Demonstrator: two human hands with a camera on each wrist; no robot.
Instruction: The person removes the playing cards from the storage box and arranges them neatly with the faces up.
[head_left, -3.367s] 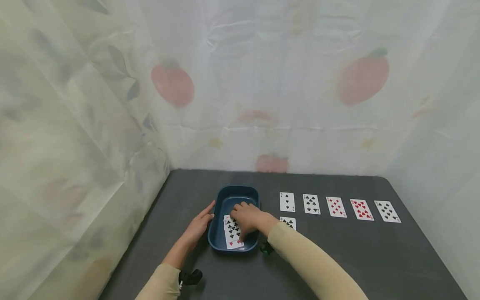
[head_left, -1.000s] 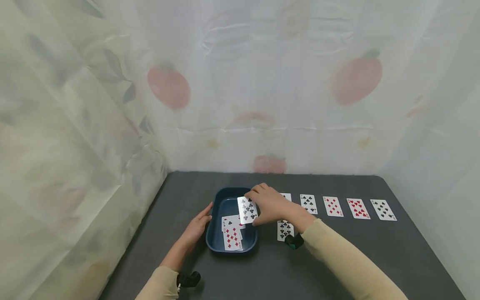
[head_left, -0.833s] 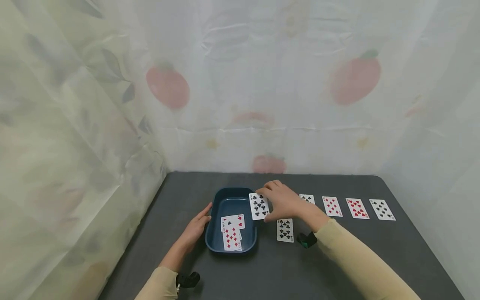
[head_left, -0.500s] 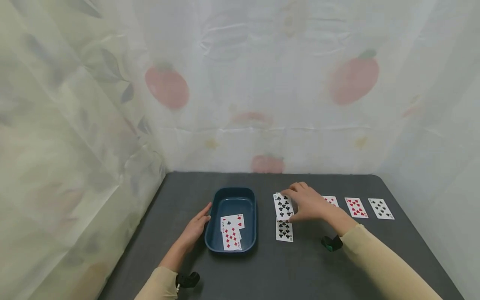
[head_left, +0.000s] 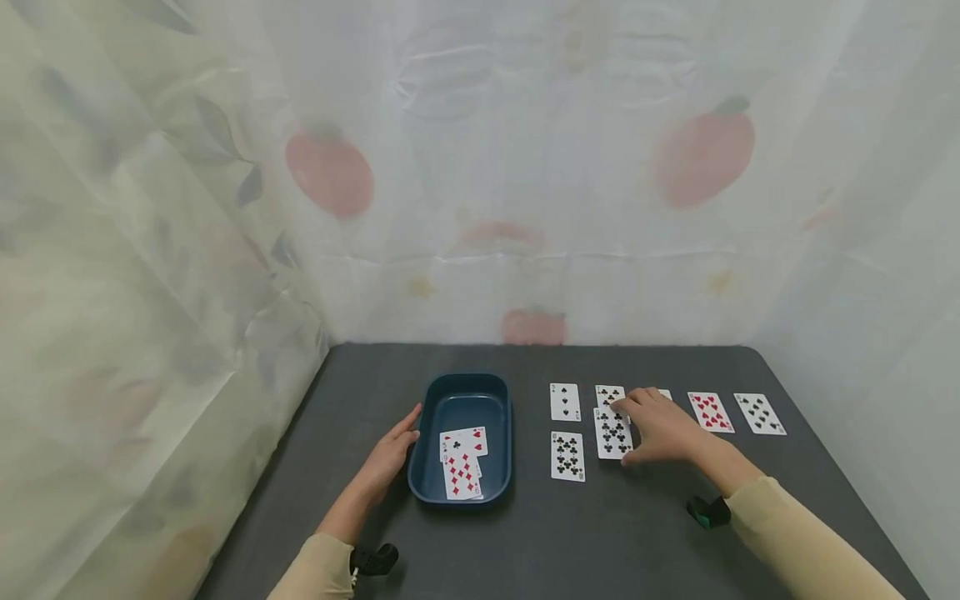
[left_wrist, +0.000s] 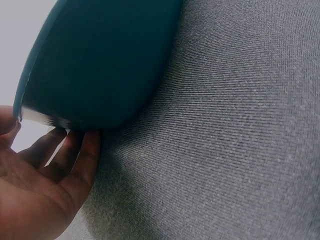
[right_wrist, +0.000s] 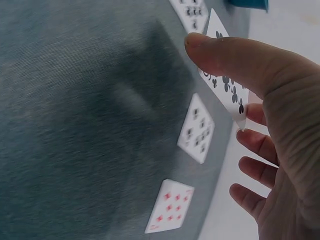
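My left hand (head_left: 387,458) rests against the left side of a dark blue tray (head_left: 465,408); in the left wrist view its fingertips touch the outer wall of the tray (left_wrist: 100,65). Inside the tray lie overlapping playing cards, with a nine of diamonds (head_left: 461,479) on top. My right hand (head_left: 663,429) pinches a clubs playing card (head_left: 611,437) between thumb and fingers. In the head view this card overlaps the lower part of another clubs card (head_left: 609,393) on the table. The right wrist view shows the held clubs card (right_wrist: 234,97) tilted, its edge at the fingertips.
Along the back row lie a three of spades (head_left: 565,402), a diamonds card (head_left: 666,394) mostly hidden by my right hand, a hearts card (head_left: 710,412) and a spades card (head_left: 760,414). Another clubs card (head_left: 567,457) lies below the three. Printed curtains (head_left: 480,167) surround the dark table (head_left: 525,550).
My right hand has taken a clubs card out of the tray and carried it rightward, past the first column, to below the second back-row card. My left hand has stayed at the tray.
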